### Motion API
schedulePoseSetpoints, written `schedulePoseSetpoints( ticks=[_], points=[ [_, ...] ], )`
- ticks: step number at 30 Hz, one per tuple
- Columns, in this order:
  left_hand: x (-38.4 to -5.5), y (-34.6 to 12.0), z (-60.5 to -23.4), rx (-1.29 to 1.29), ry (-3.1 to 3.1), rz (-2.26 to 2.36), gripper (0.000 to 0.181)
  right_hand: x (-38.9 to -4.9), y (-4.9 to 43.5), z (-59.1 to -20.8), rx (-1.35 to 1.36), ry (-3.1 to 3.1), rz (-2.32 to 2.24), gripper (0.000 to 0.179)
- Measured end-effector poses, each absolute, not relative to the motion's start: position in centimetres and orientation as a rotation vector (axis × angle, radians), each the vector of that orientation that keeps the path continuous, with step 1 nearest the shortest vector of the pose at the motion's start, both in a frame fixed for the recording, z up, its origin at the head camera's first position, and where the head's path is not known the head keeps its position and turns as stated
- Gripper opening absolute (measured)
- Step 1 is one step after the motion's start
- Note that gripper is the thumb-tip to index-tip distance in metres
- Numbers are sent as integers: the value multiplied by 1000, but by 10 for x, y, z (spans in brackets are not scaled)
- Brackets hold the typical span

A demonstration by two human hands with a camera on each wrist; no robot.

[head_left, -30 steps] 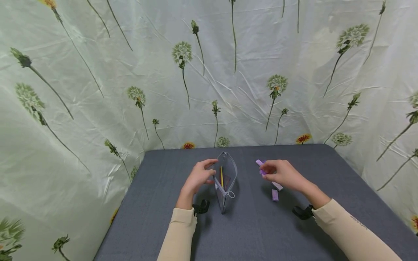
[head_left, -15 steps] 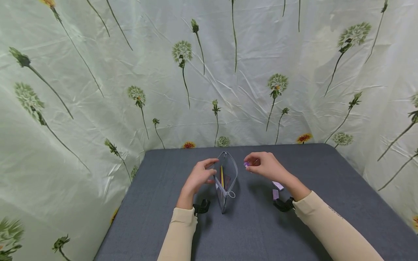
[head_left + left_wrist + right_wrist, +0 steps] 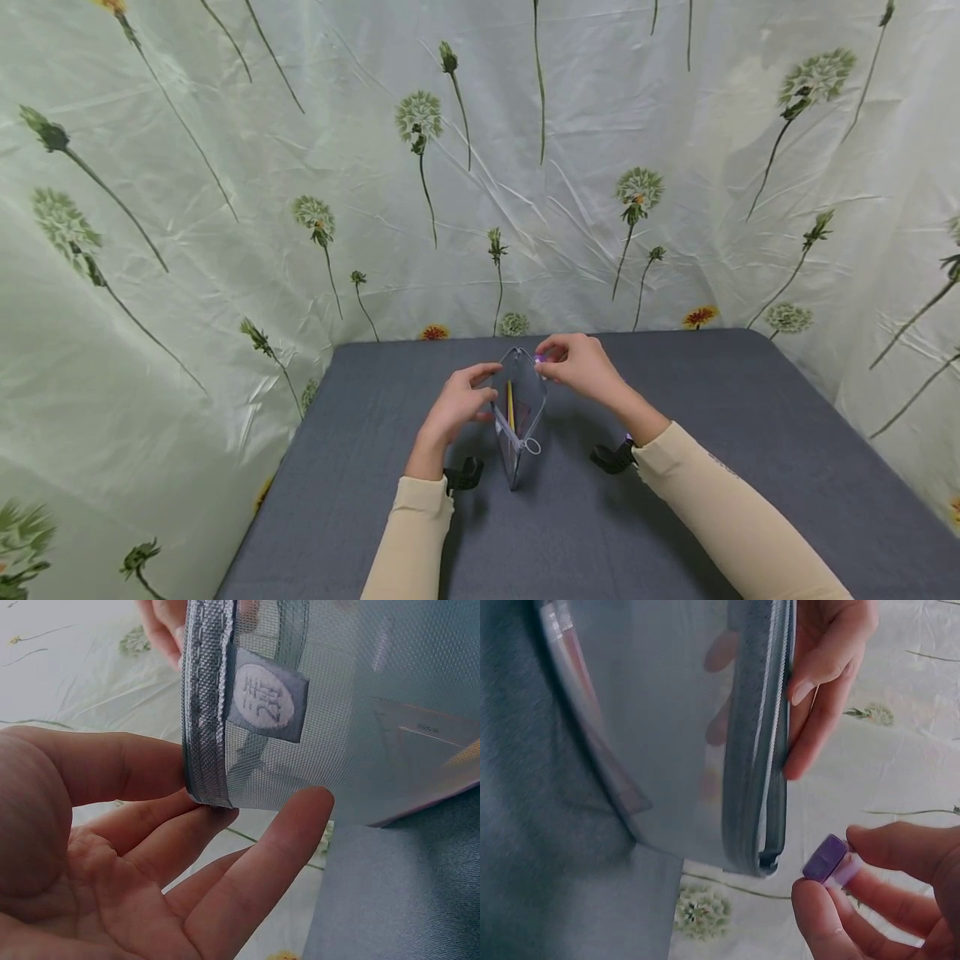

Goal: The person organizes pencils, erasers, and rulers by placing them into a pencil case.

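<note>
A grey mesh zip pouch [image 3: 510, 457] stands with its top spread wide. Through its mouth shows a yellow pencil [image 3: 510, 407], and a clear ruler [image 3: 431, 726] appears through the mesh. My left hand [image 3: 453, 407] holds the pouch's left rim between thumb and fingers, beside a small fabric label [image 3: 266, 697]. Between the thumb and fingertips of my right hand [image 3: 587, 367] is a small block [image 3: 826, 859], dark purple with a paler lilac part. It is raised close by the far right end of the zipped rim, outside the pouch.
A sliver of a purple piece [image 3: 628, 437] shows at my right wrist, the rest hidden by the arm. The ring zip pull [image 3: 532, 447] hangs at the pouch's near end. A dandelion-print curtain [image 3: 480, 183] rises behind the grey table [image 3: 360, 500].
My right hand has picked the purple block up from the table and carried it left to the pouch's far right rim. My left hand and the pouch have stayed put.
</note>
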State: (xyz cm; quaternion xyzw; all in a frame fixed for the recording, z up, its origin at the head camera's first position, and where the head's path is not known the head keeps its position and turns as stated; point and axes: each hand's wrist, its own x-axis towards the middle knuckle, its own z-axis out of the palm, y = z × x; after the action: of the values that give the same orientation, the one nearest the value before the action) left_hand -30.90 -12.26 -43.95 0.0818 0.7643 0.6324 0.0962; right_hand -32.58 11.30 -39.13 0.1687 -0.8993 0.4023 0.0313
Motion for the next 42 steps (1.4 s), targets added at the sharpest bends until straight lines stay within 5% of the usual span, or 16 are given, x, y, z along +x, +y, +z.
schedulePoseSetpoints(
  ticks=[42],
  points=[
    [-308,-122,-439,234,2335,1858,47,-332,77,-386,436,-2854,995,30]
  ],
)
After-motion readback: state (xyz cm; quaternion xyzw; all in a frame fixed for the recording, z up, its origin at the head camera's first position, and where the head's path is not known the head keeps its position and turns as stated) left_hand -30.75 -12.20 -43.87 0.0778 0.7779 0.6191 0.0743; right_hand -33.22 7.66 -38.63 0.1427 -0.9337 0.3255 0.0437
